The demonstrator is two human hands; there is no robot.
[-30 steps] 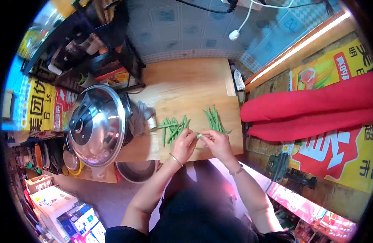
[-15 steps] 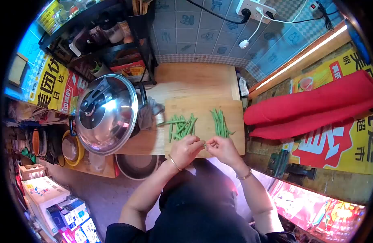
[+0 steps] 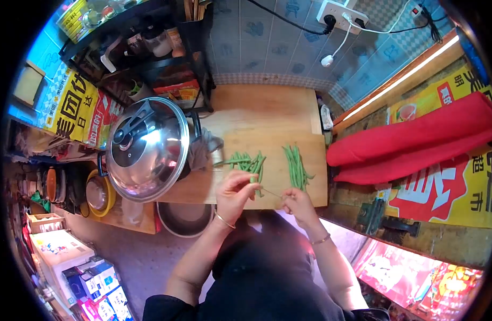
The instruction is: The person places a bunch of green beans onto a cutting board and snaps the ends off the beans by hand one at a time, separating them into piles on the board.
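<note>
My left hand [image 3: 235, 197] is closed in a pinch on a green bean [image 3: 253, 180], mostly hidden by the fingers. A thin strand [image 3: 271, 193] stretches from it to my right hand [image 3: 299, 206], whose fingers pinch the far end. Both hands hover over the near edge of a wooden cutting board [image 3: 276, 160]. Past my left hand lies a loose pile of green beans [image 3: 245, 161], pointing various ways. Beyond my right hand, a second bunch of green beans [image 3: 296, 167] lies roughly side by side.
A large lidded steel pot [image 3: 145, 152] stands left of the board, a grey cloth [image 3: 204, 150] beside it. Below the counter edge sits a round pan [image 3: 186, 219]. Folded red cloth [image 3: 412, 142] covers part of the right-hand surface. A black rack [image 3: 200, 75] with bottles stands at back left.
My hands have moved apart, the left one leftward and the right one slightly right and down. A thin strand now spans the gap between them. The whole view has shifted a little.
</note>
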